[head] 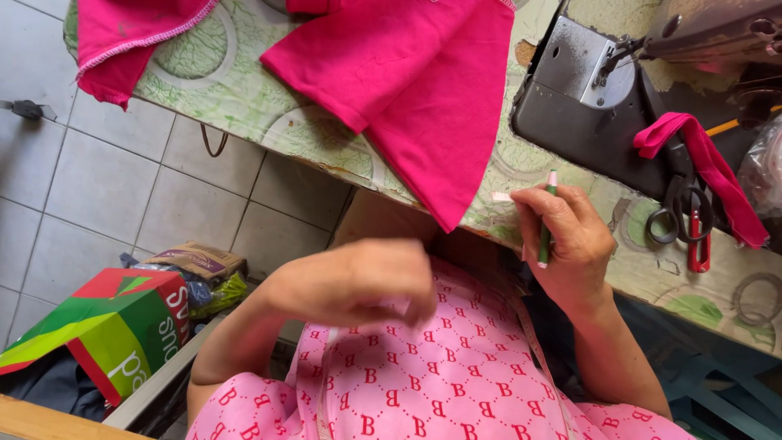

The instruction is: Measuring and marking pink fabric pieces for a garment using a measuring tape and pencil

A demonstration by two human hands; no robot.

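Observation:
My right hand (570, 236) grips a green pencil (546, 232) with a pink tip, held upright at the near edge of the sewing table (244, 106). A small pale scrap (501, 196) lies on the table just left of its fingers. My left hand (358, 281) is blurred, curled in front of my chest over my pink patterned clothing (423, 375); whether it holds anything I cannot tell. A bright pink garment (407, 81) lies spread on the table beyond both hands, one corner hanging over the edge.
A black sewing machine (603, 90) stands at the right, with a pink fabric strip (705, 167) and red-handled scissors (688, 216) beside it. More pink cloth (122, 41) hangs at the table's left. A red and green box (106, 334) and bags sit on the tiled floor (98, 187).

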